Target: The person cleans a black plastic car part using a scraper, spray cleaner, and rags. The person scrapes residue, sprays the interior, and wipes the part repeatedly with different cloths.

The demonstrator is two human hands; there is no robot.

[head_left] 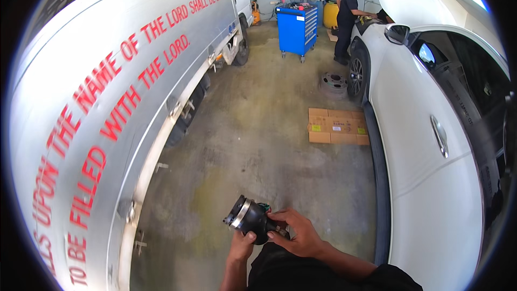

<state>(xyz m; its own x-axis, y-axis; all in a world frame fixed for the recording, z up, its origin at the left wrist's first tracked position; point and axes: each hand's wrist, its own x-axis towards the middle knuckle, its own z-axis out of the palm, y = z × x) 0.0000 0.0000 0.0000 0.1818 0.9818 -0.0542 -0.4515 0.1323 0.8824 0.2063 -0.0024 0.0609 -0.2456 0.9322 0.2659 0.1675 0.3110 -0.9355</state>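
In front of my body I hold a black, rounded, hose-like part [257,221] with a silver band clamp [240,213] round its wider end. That wide end tilts up and to the left. My left hand [242,243] is closed under the wide end, its thumb pressed on the black side. At the narrower right end, my right hand [298,231] pinches the part between thumb and fingers. A small greenish bit shows at its upper edge, too small to name. My palms and the underside of the part are hidden.
A silver truck body [124,75] with red lettering runs along the left. To the right stands a white car [420,145], hood raised, where a co-worker [347,19] leans in. Flattened cardboard [338,127], a wheel rim [334,83] and a blue tool cart [293,31] are ahead.
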